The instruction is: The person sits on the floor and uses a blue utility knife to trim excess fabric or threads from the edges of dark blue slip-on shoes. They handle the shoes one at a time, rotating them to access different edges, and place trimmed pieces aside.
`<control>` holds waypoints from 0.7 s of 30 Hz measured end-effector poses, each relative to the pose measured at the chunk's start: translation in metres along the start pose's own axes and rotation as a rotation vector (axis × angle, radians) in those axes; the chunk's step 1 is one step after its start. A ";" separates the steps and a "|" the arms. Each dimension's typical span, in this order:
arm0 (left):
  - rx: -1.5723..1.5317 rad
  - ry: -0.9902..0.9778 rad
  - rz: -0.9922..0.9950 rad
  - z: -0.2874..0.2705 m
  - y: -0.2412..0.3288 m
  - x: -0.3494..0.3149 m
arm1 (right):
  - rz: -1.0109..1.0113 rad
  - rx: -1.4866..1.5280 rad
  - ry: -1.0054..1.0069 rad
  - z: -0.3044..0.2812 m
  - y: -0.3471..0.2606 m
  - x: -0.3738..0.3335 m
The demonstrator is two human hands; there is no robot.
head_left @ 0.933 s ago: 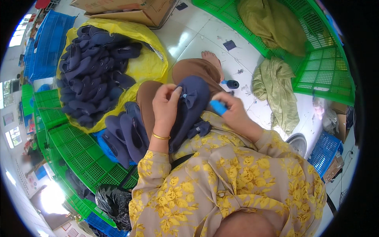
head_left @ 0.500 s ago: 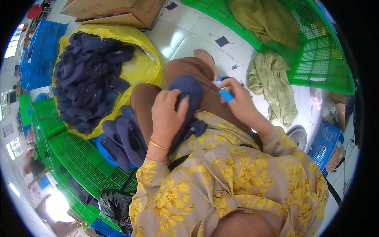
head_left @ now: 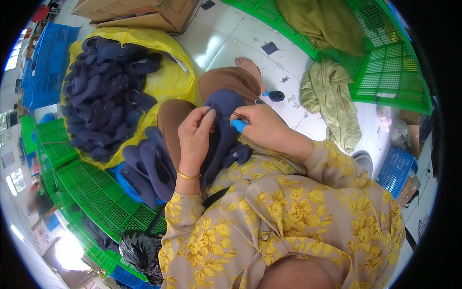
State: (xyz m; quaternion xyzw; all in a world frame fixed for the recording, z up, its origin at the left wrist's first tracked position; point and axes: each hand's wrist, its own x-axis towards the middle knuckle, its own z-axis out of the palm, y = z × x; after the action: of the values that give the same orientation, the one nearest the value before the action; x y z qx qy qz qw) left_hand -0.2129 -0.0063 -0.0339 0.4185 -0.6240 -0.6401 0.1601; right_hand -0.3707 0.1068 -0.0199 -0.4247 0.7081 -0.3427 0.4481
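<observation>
A navy fabric slipper (head_left: 225, 101) lies across my lap, its rounded end over my thigh. My left hand (head_left: 195, 137) pinches its edge between thumb and fingers. Close beside it, my right hand (head_left: 260, 126) is closed on a thin, dark, pointed tool (head_left: 239, 116), its tip at the slipper; the exact kind is too small to make out. A blue cover (head_left: 238, 125) wraps one finger of that hand. More navy slippers (head_left: 156, 166) are stacked against my left thigh. By my bare foot, a spool of dark thread (head_left: 276, 96) rests on the floor.
At the left, a yellow sack (head_left: 168, 86) holds a heap of navy slippers (head_left: 103, 96). Green crates (head_left: 98, 192) stand at my left, another green crate (head_left: 392, 77) at far right. Olive cloth (head_left: 332, 103) hangs to the floor. A cardboard box (head_left: 139, 14) stands ahead.
My right hand has moved left, from beside my thigh to the slipper, baring the thread spool. My left hand has shifted slightly left and keeps its pinch.
</observation>
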 end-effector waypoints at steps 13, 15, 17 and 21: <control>-0.091 -0.015 -0.059 -0.006 -0.006 0.002 | -0.041 0.089 0.088 0.014 0.008 0.001; -0.096 -0.022 -0.056 -0.006 -0.006 0.003 | -0.045 0.104 0.087 0.014 0.008 0.000; -0.102 -0.030 -0.066 -0.005 -0.006 0.003 | -0.062 0.114 0.095 0.015 0.011 0.001; -0.118 -0.033 -0.089 -0.003 -0.008 0.003 | -0.045 0.087 0.125 0.019 0.007 0.004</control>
State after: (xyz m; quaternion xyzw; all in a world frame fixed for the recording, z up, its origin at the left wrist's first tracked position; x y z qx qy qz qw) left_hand -0.2101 -0.0093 -0.0425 0.4249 -0.5687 -0.6891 0.1455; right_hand -0.3563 0.1042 -0.0341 -0.3982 0.7093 -0.4089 0.4136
